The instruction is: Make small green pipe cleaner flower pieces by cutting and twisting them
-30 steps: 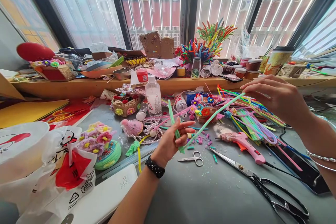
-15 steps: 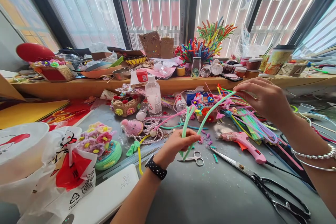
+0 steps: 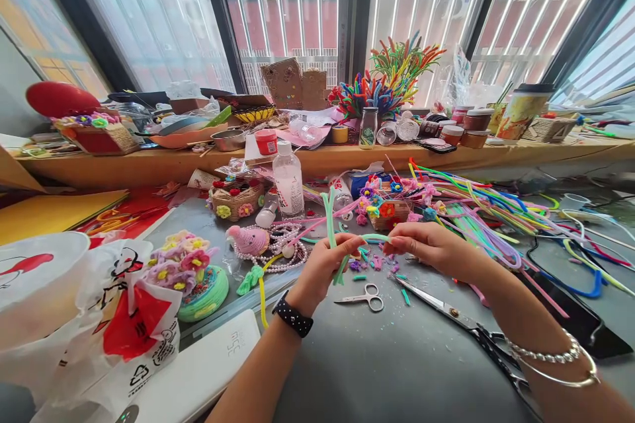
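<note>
My left hand (image 3: 325, 269), with a black dotted band on its wrist, pinches several light green pipe cleaners (image 3: 330, 218). Their tops rise above the fist and short ends stick out below it. One green strand bends across to the right, where the fingers of my right hand (image 3: 421, 243) pinch it. Under the hands lie small silver scissors (image 3: 370, 299), with big black-handled shears (image 3: 446, 307) to their right. Teal and purple snippets (image 3: 377, 263) are scattered just behind. The pink glue gun is mostly hidden by my right hand and forearm.
Bundles of coloured pipe cleaners (image 3: 489, 231) spread at the right. A clear bottle (image 3: 288, 182), a flower-trimmed basket (image 3: 238, 198) and a pink crocheted figure (image 3: 249, 240) stand behind my left hand. A white box (image 3: 203, 370) and plastic bag (image 3: 139, 324) lie at left.
My right hand has come down and left, bringing its strand from a long upward stretch to a short, nearly level bend. My left hand has shifted slightly left, still holding the pipe cleaners.
</note>
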Available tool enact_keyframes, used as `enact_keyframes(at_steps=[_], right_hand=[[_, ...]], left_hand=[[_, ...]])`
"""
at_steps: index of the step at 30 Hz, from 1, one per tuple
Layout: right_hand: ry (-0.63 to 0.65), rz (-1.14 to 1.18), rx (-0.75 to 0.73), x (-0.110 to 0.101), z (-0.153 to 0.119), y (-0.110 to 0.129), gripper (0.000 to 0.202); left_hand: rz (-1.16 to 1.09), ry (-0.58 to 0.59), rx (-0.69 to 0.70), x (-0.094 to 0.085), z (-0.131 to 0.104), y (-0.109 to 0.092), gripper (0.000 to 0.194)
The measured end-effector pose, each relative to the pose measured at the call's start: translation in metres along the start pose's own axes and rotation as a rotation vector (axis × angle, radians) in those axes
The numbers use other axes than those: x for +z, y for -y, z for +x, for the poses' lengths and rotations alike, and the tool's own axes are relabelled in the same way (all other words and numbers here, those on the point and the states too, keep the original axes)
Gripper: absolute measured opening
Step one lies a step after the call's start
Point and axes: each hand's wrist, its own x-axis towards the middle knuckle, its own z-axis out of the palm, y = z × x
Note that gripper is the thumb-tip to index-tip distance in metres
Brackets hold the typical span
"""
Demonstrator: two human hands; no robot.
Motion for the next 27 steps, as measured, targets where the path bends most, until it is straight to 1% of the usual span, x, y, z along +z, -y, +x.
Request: enact_keyframes(at_steps=[2, 5, 8, 10, 12, 14, 16, 18, 21, 24, 27], right_hand=[[0.056, 0.269, 0.063, 0.006, 0.000, -0.002, 0.030], [0.073, 0.667, 0.115, 0.015, 0.002, -0.014, 0.029], [0.019, 1.033, 0.075, 0.026, 0.006, -0.028, 0.030], [0.029, 1.183, 0.040, 0.032, 0.009, -0.034, 0.026], [0.034, 1.257, 0.034, 0.036, 0.011, -0.036, 0.023], [-0.013, 1.283, 0.049, 0.039, 0.013, -0.035, 0.021], [-0.111, 1.277, 0.056, 0.040, 0.015, -0.035, 0.017], [-0.237, 1.273, 0.046, 0.043, 0.017, -0.035, 0.013], [-0.370, 1.305, 0.022, 0.047, 0.021, -0.037, 0.015], [-0.410, 1.365, -0.003, 0.051, 0.023, -0.036, 0.016], [-0.391, 1.446, -0.019, 0.051, 0.023, -0.031, 0.015]], left_hand=[[-0.044, -0.001, 0.017, 0.000, 0.000, 0.000, 0.019], [-0.059, -0.010, 0.020, 0.000, 0.000, -0.001, 0.020], [-0.042, 0.006, 0.000, 0.000, 0.000, -0.001, 0.021], [-0.038, 0.022, -0.001, -0.001, 0.001, -0.001, 0.021], [-0.039, 0.039, -0.001, -0.002, 0.001, 0.000, 0.022], [-0.028, 0.066, -0.020, -0.001, 0.000, 0.001, 0.023], [-0.008, 0.094, -0.045, 0.000, 0.000, 0.001, 0.025], [0.018, 0.121, -0.068, 0.003, -0.001, 0.001, 0.026], [0.075, 0.168, -0.076, 0.007, -0.001, 0.003, 0.027], [0.122, 0.194, -0.070, 0.010, 0.000, 0.005, 0.028], [0.125, 0.172, -0.062, 0.012, 0.001, 0.007, 0.028]])
